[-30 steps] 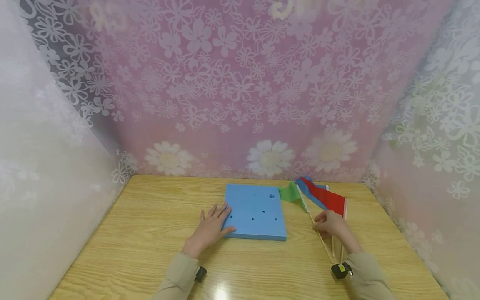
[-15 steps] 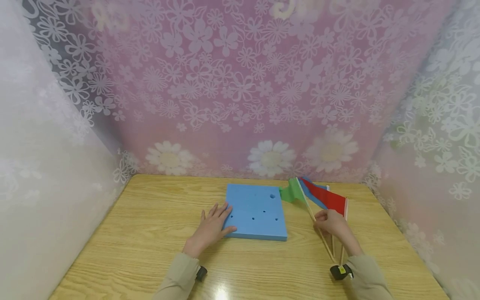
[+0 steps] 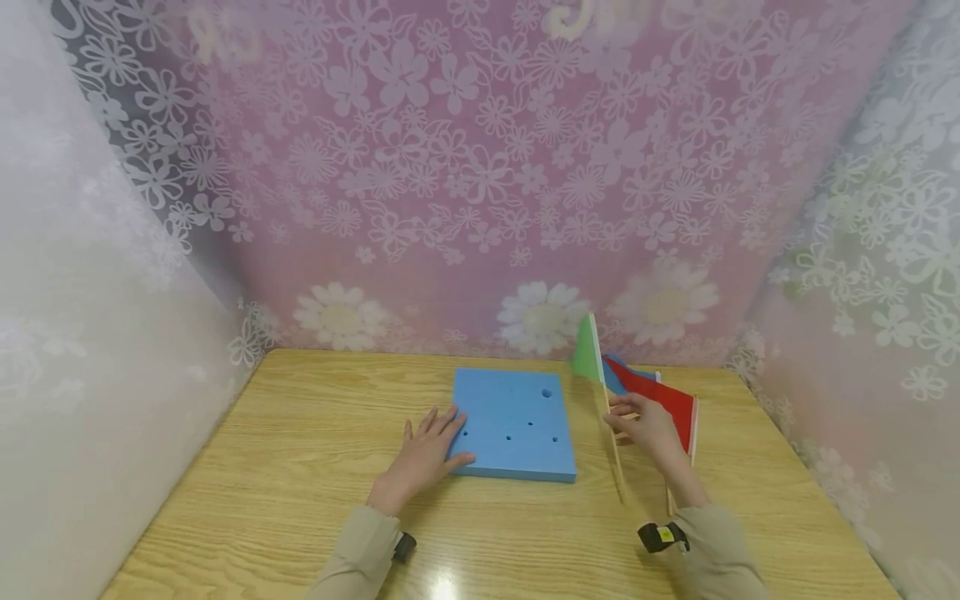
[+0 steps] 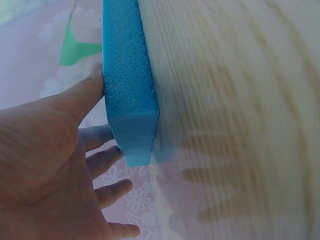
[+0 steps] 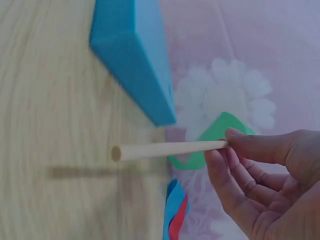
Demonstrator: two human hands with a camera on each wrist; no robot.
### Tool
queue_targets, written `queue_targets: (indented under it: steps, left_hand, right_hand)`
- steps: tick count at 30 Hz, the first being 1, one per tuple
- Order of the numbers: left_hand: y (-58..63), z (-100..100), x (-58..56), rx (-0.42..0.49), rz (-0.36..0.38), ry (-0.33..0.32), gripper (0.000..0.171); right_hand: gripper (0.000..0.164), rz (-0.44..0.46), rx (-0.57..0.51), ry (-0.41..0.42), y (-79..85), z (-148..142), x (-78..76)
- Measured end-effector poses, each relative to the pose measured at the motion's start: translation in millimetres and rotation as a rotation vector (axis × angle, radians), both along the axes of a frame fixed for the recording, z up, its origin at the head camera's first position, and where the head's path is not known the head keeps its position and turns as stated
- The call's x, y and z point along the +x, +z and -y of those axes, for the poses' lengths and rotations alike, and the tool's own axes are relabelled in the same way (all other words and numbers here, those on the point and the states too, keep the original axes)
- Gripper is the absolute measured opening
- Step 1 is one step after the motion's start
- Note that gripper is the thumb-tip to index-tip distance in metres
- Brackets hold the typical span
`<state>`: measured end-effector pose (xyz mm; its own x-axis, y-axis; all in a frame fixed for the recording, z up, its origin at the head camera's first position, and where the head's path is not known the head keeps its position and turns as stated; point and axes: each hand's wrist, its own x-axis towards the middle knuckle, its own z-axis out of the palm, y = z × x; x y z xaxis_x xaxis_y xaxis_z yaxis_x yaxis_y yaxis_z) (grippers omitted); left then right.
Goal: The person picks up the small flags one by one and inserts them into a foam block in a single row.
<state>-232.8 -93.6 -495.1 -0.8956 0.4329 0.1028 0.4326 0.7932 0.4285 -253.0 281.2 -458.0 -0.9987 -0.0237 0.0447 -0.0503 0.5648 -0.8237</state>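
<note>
My left hand (image 3: 417, 463) rests with spread, straight fingers on the left edge of a blue foam block (image 3: 510, 404); in the left wrist view the thumb lies along its face (image 4: 131, 65). Several small holes dot the block's top. My right hand (image 3: 647, 427) pinches the wooden stick of a green flag (image 3: 588, 354) between thumb and fingertips. That flag stands tilted nearly upright, its cloth at the top. In the right wrist view the bare end of the stick (image 5: 165, 149) points toward the table, its shadow below it.
A red flag (image 3: 663, 396) and a blue flag (image 3: 617, 379) lie on the table right of the block, partly behind my right hand. The wooden table (image 3: 315, 433) meets floral cloth walls at the back and sides.
My right hand has lifted the green flag off the others and swung it up from lying slanted to nearly upright, moving slightly left. My left hand stays on the block.
</note>
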Motion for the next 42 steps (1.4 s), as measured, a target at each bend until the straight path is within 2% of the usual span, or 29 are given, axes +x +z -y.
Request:
queue_targets:
  steps: [7, 13, 23, 27, 33, 42]
  left_hand:
    - [-1.6, 2, -0.8, -0.002, 0.003, 0.003, 0.070]
    - [-4.5, 3, -1.2, 0.003, 0.005, 0.003, 0.070]
    - [-5.1, 2, -3.3, 0.004, 0.023, 0.007, 0.072]
    - [-3.7, 1, -3.1, -0.004, 0.020, 0.014, 0.072]
    - [0.2, 0, -1.0, -0.019, -0.003, 0.010, 0.071]
    - [3.0, 0, 0.6, -0.017, -0.013, 0.012, 0.069]
  right_hand:
    - [0.037, -0.057, -0.081, 0.018, 10.8, 36, -9.2]
    - [0.036, -0.113, -0.155, 0.017, 8.9, 71, -19.0]
    - [0.034, -0.127, -0.322, 0.036, 9.3, 125, -33.5]
    - [0.031, -0.175, -0.382, 0.087, 11.5, 145, -34.8]
    - [0.028, -0.247, -0.415, 0.127, 13.2, 172, -36.0]
    - [0.020, -0.315, -0.484, 0.120, 10.3, 203, -36.6]
